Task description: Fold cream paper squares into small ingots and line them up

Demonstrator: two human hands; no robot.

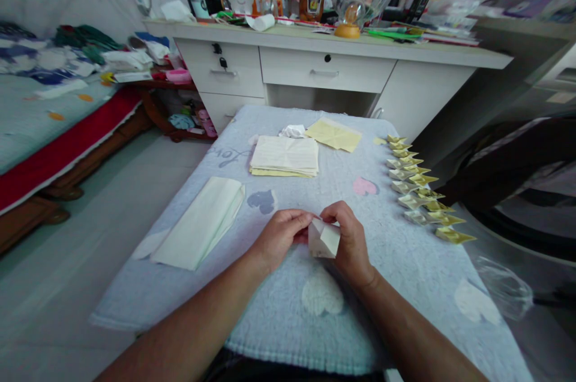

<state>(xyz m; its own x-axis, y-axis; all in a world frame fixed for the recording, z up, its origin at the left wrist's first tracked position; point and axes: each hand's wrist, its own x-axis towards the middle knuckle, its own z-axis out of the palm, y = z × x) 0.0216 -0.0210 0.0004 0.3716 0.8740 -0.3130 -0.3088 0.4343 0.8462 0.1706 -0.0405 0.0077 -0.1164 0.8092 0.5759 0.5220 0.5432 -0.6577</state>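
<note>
Between my two hands, just above the cloth-covered table (288, 310), is a small piece of folded white paper (323, 241) with crisp creases. My left hand (288, 232) pinches its upper left corner between thumb and fingers. Around its right side, the fingers of my right hand (351, 238) are closed on the same paper; some fingertips are hidden behind it. Farther back lies a stack of paper sheets (284, 154), with a crumpled white paper (292, 131) behind it and loose yellow sheets (335, 134) beside it.
Folded paper boats (416, 187), several in white and yellow, line the table's right edge. On the left lies a folded pale cloth or paper (200, 223). A white desk (324, 64) loaded with clutter stands behind. A clear plastic bag (504, 286) hangs at the right edge.
</note>
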